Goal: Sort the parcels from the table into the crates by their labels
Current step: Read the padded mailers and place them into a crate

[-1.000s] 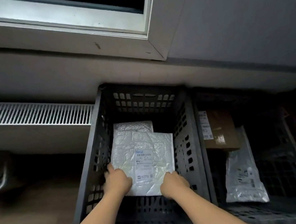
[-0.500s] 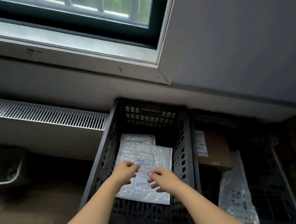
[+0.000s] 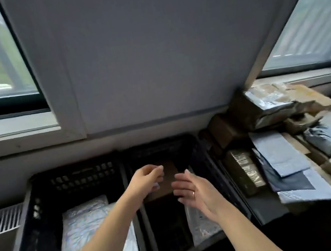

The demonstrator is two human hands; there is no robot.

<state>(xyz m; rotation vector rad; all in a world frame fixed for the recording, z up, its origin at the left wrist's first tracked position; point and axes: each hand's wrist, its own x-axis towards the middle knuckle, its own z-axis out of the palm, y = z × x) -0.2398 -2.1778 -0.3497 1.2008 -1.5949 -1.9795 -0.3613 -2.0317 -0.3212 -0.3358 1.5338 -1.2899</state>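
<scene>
Both empty, fingers loose: L hand (image 3: 146,180), R hand (image 3: 196,192), now off white parcel (image 3: 85,226).

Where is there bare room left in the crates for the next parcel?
Middle crate: dark bare floor between its left wall and the clear bag, in front of the cardboard box. Left crate: white mailers cover most of the floor. The parcel pile at right is crowded.

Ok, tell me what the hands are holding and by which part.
Nothing. The left hand is loosely curled and the right hand spread, both empty over the middle crate.
</scene>
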